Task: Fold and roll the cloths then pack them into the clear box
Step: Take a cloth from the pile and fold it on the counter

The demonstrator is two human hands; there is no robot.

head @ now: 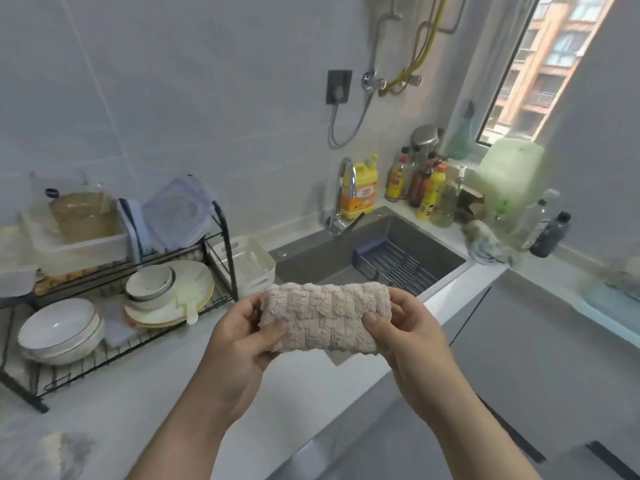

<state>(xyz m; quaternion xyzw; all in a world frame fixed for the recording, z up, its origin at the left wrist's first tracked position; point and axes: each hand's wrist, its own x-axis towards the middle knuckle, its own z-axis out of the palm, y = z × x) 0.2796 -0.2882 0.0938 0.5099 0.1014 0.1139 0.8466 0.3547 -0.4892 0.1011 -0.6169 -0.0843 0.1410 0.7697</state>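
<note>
A beige, waffle-textured cloth (pixel 323 317) is folded into a thick roll and held in the air above the counter's front edge. My left hand (pixel 239 341) pinches its left end, thumb on the front. My right hand (pixel 405 327) pinches its right end the same way. A clear box (pixel 83 216) holding brownish cloth stands on top of the dish rack at the far left, and a clear lid (pixel 176 213) leans beside it.
A black dish rack (pixel 114 306) with bowls and plates fills the left of the counter. A white basket (pixel 246 261) stands beside the grey sink (pixel 374 258). Bottles (pixel 426 188) crowd the far corner. Another crumpled cloth (pixel 488 244) lies right of the sink.
</note>
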